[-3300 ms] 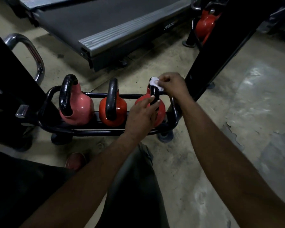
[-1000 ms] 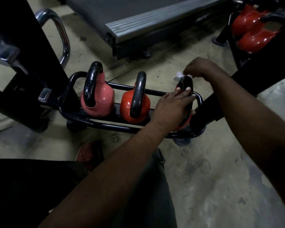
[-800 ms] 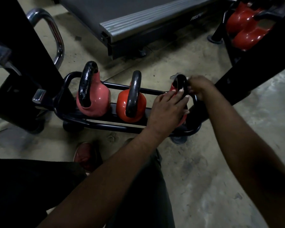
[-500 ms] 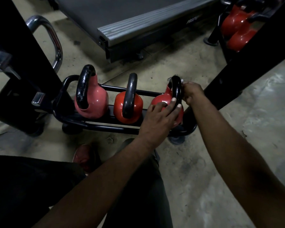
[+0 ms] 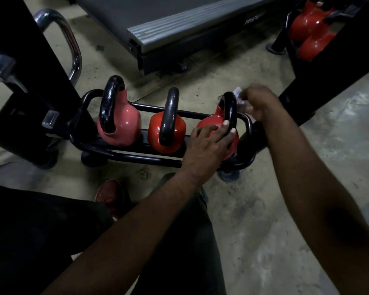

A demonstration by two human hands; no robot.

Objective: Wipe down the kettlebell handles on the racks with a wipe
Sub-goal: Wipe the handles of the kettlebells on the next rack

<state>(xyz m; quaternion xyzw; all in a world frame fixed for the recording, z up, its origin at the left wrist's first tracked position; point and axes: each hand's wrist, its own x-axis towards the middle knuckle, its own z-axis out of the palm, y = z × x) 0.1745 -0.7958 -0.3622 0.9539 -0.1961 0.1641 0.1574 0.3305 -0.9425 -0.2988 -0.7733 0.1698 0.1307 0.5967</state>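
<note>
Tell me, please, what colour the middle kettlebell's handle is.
Glossy black metal handle; head view shows it.

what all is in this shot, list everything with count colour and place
pink kettlebell: one, pink, black handle, left end of rack
red kettlebells: two, red, black handles, middle and right of rack
rack: one, black, on floor
wipe: one, white, in right hand beside right kettlebell's handle
treadmill: one, grey, top centre
far kettlebells: at least two, red, top right
chrome bar: one, silver, top left
shoe: one, red, below rack
left hand: one, resting on right kettlebell
right hand: one, holding wipe
</note>
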